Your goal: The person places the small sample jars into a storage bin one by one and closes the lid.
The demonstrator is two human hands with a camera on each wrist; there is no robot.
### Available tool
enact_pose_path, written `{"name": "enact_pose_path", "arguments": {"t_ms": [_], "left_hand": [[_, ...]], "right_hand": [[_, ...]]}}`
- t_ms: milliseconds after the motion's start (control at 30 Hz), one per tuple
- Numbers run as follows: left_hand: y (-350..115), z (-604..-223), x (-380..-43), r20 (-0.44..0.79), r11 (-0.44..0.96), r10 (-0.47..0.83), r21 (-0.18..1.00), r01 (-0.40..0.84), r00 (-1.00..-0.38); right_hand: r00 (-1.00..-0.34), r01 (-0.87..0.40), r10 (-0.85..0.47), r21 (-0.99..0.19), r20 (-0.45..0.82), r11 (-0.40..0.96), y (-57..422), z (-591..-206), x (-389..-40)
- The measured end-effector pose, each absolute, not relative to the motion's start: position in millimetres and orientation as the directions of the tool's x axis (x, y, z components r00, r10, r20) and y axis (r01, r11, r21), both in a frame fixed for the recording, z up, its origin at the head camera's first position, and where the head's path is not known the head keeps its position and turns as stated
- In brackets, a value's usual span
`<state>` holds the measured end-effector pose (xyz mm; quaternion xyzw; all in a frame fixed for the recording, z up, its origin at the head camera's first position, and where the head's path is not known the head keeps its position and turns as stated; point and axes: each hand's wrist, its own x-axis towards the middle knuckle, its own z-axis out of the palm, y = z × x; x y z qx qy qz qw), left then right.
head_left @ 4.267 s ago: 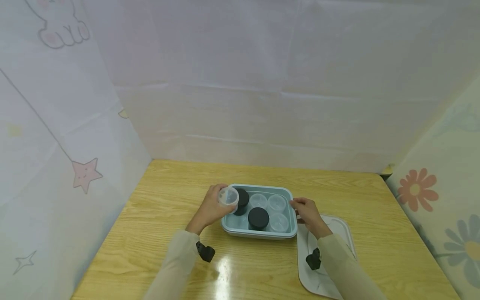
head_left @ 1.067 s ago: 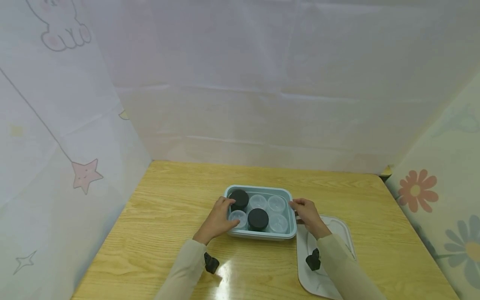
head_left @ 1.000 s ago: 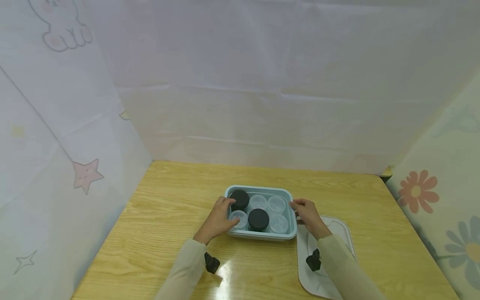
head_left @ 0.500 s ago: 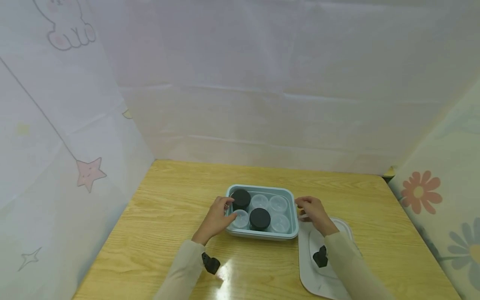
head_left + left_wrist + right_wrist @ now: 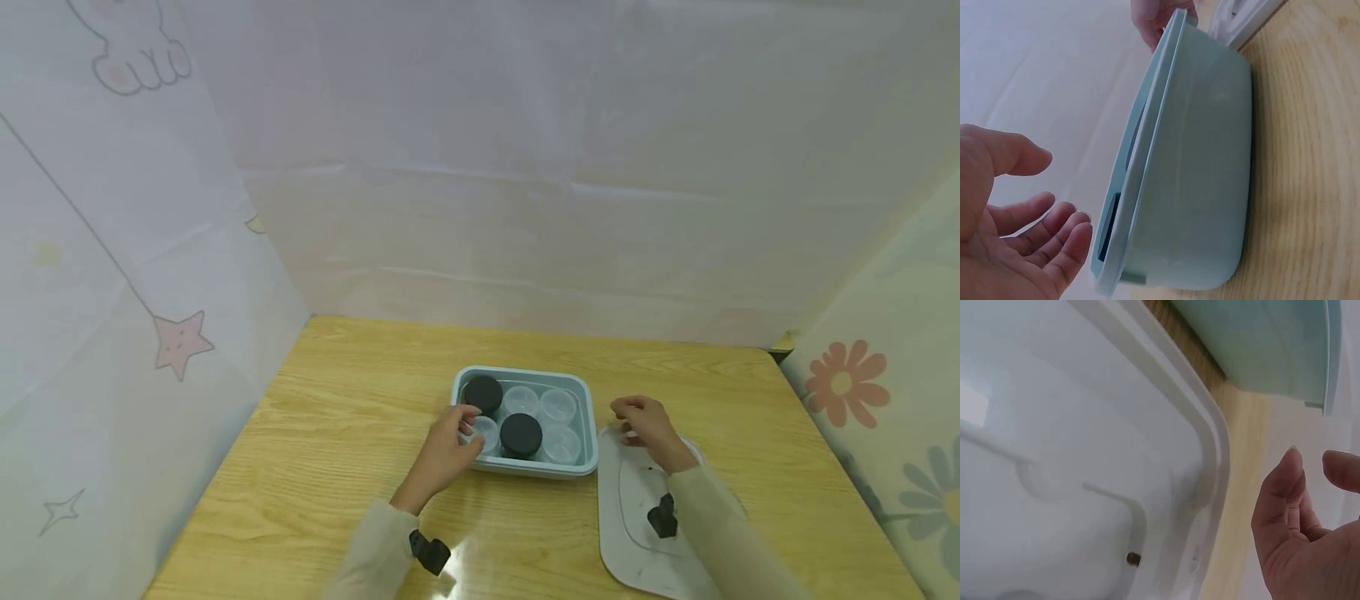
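Note:
A pale blue-green plastic bin (image 5: 528,468) stands on the wooden table. Inside it are two jars with black lids, one at the back left (image 5: 483,393) and one at the front middle (image 5: 521,435), plus several clear round containers (image 5: 558,407). My left hand (image 5: 442,452) hovers over the bin's front left corner, fingers loosely bent and holding nothing; in the left wrist view it is apart from the rim. Right of the bin, my right hand (image 5: 651,432) is held over the far end of a white lid (image 5: 624,537), its thumb and fingers apart with nothing between them.
The lid lies on the table (image 5: 337,467) close beside the bin's right side, partly beneath my right forearm. A white sheet (image 5: 540,183) hangs behind the table, and printed sheets with a star (image 5: 182,343) and flowers (image 5: 843,382) flank it.
Earlier my left hand lowered a clear container into the bin's front left and let go; it has since lifted slightly. My right hand has released the bin's right rim and moved right, over the lid.

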<state>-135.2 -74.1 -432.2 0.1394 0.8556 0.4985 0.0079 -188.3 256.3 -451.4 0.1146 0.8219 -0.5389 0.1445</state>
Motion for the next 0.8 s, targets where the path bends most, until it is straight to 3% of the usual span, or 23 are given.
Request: {"name": "enact_pose_path", "arguments": {"t_ms": [500,800], "left_hand": [[-52,-442,-107,0.161,0.377,0.289,0.887,0.267,-0.944],[-32,-441,-90,0.055,0.275,0.316,0.95,0.147,-0.947]], "right_hand": [[-0.939,0.329,0.042,-0.853,-0.342,0.406,292,-455,-183],[-0.94,0.337,0.098,-0.836,-0.328,0.432,309,-457,-179]]}}
